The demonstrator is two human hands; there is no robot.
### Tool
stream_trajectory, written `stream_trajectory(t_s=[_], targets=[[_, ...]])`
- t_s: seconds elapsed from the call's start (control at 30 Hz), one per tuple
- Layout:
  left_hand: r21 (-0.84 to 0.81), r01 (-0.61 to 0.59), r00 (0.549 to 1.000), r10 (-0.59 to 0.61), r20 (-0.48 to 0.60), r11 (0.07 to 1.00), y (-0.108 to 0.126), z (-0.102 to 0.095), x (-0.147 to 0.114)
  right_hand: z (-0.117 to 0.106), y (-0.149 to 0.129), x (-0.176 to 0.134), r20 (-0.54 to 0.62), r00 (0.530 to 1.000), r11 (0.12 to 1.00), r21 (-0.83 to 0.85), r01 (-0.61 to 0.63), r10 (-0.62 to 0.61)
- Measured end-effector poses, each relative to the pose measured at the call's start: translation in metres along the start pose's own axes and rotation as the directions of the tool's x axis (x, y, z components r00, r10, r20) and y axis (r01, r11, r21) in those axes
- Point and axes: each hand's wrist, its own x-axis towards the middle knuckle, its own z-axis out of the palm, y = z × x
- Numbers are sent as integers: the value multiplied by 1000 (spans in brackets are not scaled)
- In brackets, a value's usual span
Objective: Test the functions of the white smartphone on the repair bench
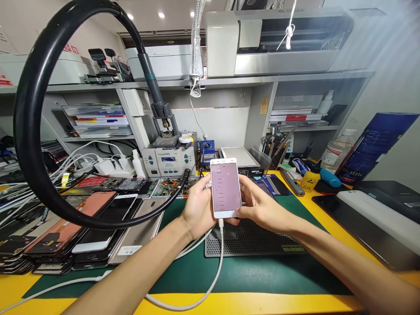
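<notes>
White phone (225,188) upright lengthwise, top perhaps away

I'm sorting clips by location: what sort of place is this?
Likely a phone repair workshop, judging by the stacked phones, the hot-air station and the loose circuit boards.
</notes>
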Motion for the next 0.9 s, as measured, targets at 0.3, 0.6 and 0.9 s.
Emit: stream_trajectory(t_s=[0.3,0.6,0.9], targets=[[39,15,999,-14,-34,999,-1,1,0,3,-1,1,-60,997,999,37,-39,41],[58,10,1000,-9,-6,998,-1,-1,2,3,2,6,-140,988,997,51,-50,57],[69,25,1000,-25,-6,997,-1,-6,3,2,2,7,-96,993,996,70,-60,67]])
